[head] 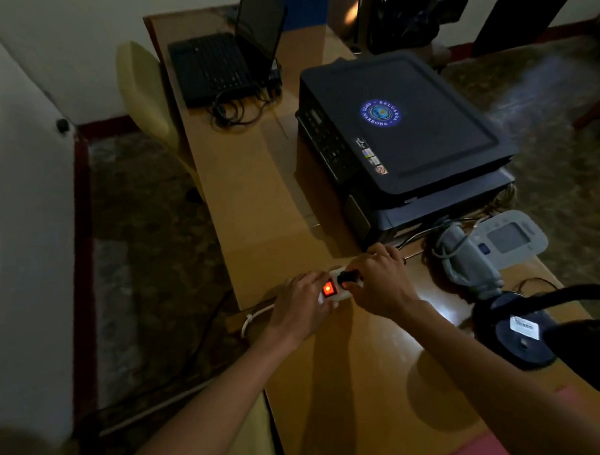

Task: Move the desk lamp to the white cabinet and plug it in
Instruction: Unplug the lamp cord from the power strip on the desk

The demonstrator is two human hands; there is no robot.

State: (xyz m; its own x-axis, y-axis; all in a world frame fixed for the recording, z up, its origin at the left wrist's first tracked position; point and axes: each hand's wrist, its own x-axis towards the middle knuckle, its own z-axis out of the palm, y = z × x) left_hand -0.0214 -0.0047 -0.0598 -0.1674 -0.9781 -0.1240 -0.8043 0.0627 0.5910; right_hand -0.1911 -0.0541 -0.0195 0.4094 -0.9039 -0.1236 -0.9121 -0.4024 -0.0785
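A white power strip [342, 295] with a glowing red switch [328, 289] lies on the wooden desk [253, 195]. My left hand [299, 309] grips the strip's near end. My right hand [384, 282] pinches a black plug [347, 277] seated in the strip. The black desk lamp [520, 332] stands at the right, its round base with a white label on the desk and its dark arm and shade reaching toward the frame's right edge. Its thin black cord [535, 280] shows behind the base.
A dark printer [404, 128] fills the desk's middle right. Beside it lies a grey blood-pressure monitor [510, 240] with its cuff. A laptop [224, 56] with tangled cables sits at the far end. A pale chair [144, 89] stands left of the desk. The strip's white cable [254, 319] hangs off the edge.
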